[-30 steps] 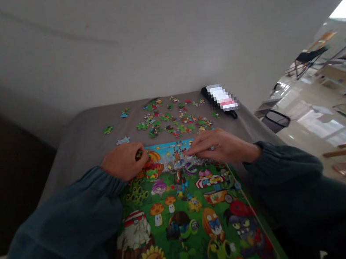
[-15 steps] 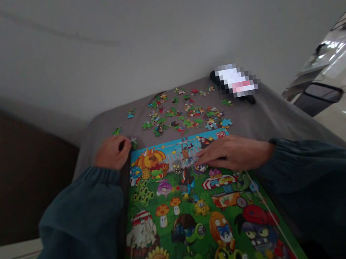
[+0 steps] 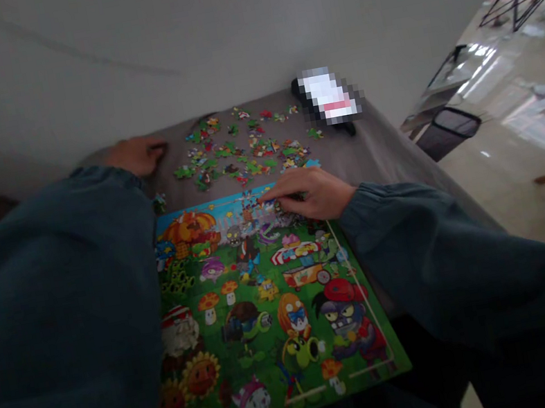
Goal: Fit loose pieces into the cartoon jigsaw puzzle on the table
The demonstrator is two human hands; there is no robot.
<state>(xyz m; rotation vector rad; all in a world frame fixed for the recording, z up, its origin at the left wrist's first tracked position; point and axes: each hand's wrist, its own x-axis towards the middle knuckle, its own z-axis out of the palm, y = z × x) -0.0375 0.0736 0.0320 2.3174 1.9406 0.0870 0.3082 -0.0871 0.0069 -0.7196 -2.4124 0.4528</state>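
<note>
A colourful cartoon jigsaw puzzle board [image 3: 268, 331], mostly green with a blue top strip, lies in front of me. My right hand [image 3: 311, 191] rests over its upper right part, fingers stretched out and fingertips on the picture near the top edge; I see no loose piece in it. My left hand [image 3: 136, 156] is beyond the board's upper left corner, on the grey cloth. Its fingers are curled in a pinch, and what they hold, if anything, is hidden. One loose puzzle piece [image 3: 159, 201] lies just below that hand, beside the board's corner.
Several loose puzzle pieces [image 3: 244, 160] are scattered on the grey cloth-covered surface [image 3: 381, 163] beyond the board. A phone [image 3: 330, 95] with a blurred bright screen lies at the back right. A pale wall [image 3: 221, 30] rises behind. Tiled floor [image 3: 520, 146] shows at right.
My left hand has moved away from the board's corner, farther back over the cloth. My right hand has shifted slightly up the board. The view has turned, showing more of the board's lower edge.
</note>
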